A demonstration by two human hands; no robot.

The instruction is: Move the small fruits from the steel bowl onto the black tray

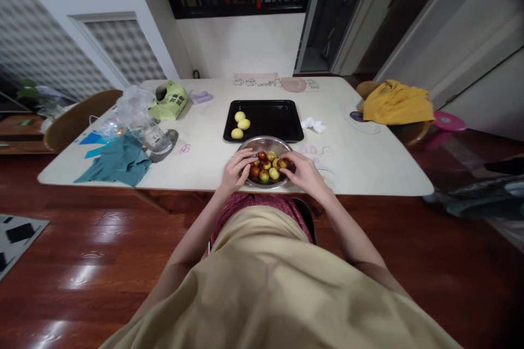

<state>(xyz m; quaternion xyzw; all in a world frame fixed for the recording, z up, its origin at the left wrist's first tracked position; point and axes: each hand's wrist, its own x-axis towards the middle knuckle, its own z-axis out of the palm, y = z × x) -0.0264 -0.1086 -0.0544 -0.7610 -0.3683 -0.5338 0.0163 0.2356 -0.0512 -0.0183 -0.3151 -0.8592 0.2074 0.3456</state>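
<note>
Khaki shirt (pixel 262 283) fills the bottom of the view, so we're looking straight down past someone's front. Main thing is the pile of round fruits (pixel 266 164), jujube-looking, some yellow-green and some reddish brown, all sitting in a stainless steel bowl (pixel 270 144) at the near edge of the surface (pixel 368 169).

Right hand (pixel 305 173) is in over the bowl's right side, grip looking narrow, thumb and fingers around a mottled fruit (pixel 282 163). Left hand (pixel 236 170) is curled over the left rim, fingertips by the pile; honestly can't tell if that grip has anything in it.

Handling-wise, I'd guess each one is light, firm and smooth, kinda slippery if wet (can't see whether there's water in there). Skin probably bruises if you squeeze hard, so I'd take one round its widest part with thumb and two fingers. For the bowl, go for the rim.

Just beyond it is a black baking tray (pixel 274 117) with three yellow fruits (pixel 243 124) on its left side. White crumpled tissue (pixel 313 125) is just right of that. Further out, a teal cloth (pixel 117 161) and lime green bag (pixel 172 99) on the left, mustard cloth (pixel 397 102) over a chair on the right.
</note>
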